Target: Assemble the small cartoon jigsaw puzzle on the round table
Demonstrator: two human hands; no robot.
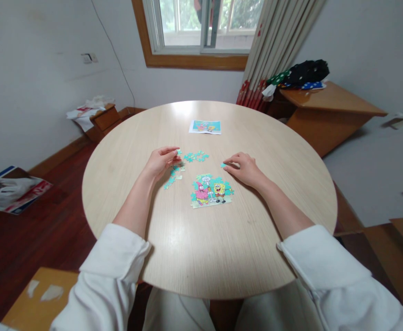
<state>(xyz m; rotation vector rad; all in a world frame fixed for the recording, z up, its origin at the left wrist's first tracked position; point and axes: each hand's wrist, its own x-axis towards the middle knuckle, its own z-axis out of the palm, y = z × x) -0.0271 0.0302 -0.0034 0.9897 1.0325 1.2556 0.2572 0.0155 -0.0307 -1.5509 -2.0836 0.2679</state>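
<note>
A partly joined jigsaw puzzle point(211, 191) with a pink, a pale and a yellow cartoon figure lies flat on the round table point(201, 257). Beyond it, loose turquoise puzzle pieces point(196, 156) are spread in a band, and more curve down below my left hand point(162, 162). The fingers of that hand pinch a small puzzle piece point(178, 152) at their tips. To the right of the puzzle, my right hand point(244, 169) has its thumb and forefinger closed on another turquoise piece point(224, 165), at or just above the tabletop.
A printed picture sheet point(205, 127) with the same cartoon lies toward the table's far side. Behind stand a window point(201, 27) and a curtain point(273, 41). A wooden desk point(332, 101) with cloths is at the right, a cardboard box point(39, 299) at the lower left.
</note>
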